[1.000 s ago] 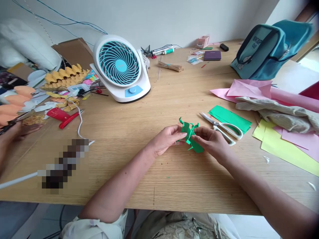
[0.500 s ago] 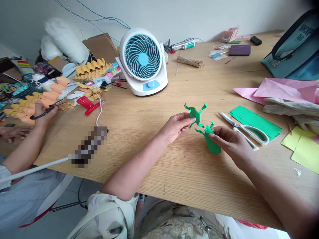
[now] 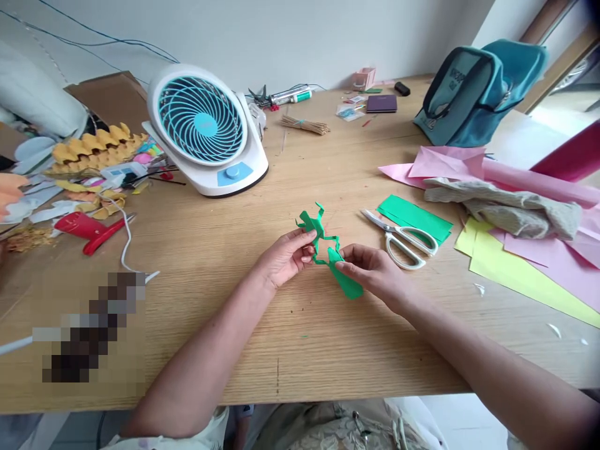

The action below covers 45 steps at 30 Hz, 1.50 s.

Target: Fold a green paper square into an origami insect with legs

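Between the thumb and fingers of my left hand (image 3: 287,257) is a small green paper figure (image 3: 307,220) with thin bent strips like limbs. My right hand (image 3: 375,270) pinches a longer green paper piece (image 3: 347,284), whose wider end points down toward me. Thin bent green strips span the gap between the two hands; which piece they belong to I cannot tell. Both pieces are held just above the wooden table. Right of my right hand lie white-handled scissors (image 3: 407,245), beside a stack of green paper (image 3: 415,215).
A white and blue fan (image 3: 201,125) stands at the back left, near a red tool (image 3: 91,231) and yellow paper scraps (image 3: 94,150). Pink paper (image 3: 447,164), a grey cloth (image 3: 510,203) and yellow paper (image 3: 515,275) lie at right. Behind them sits a teal bag (image 3: 469,94).
My view has swung to the right, so the co-worker's hands at left are out of sight. Both hands still hold the green paper, and the right piece has turned slightly.
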Motion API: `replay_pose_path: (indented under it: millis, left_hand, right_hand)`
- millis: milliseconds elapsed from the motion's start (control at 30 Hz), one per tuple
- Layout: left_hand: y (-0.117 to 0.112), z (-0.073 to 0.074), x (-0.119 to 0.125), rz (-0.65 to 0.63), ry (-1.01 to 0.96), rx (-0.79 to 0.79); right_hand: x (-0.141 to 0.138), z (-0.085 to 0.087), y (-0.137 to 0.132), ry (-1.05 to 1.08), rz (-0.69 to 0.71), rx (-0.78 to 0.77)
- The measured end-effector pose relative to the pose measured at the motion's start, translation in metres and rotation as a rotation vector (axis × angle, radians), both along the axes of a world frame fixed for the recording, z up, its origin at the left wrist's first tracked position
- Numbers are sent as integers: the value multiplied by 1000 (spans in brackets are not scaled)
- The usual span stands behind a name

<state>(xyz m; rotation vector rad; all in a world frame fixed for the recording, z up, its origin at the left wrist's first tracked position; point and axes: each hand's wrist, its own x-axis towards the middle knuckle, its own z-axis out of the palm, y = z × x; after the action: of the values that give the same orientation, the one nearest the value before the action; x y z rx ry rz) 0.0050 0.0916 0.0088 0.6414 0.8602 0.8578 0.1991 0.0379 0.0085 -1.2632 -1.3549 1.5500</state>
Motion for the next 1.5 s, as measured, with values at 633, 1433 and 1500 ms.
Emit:
replay_pose_path:
  millis: [633,1433,1500]
  left_hand:
    - [0,9,-1,39,9,82]
    - [-7,4,16,80,3,-90]
    - [-8,7,18,81,32,-147]
  right_hand:
    - [2,0,3,-187,24,123]
    - [-4,2,-1,84,20,-25]
    - [-4,2,-1,76,25,-34]
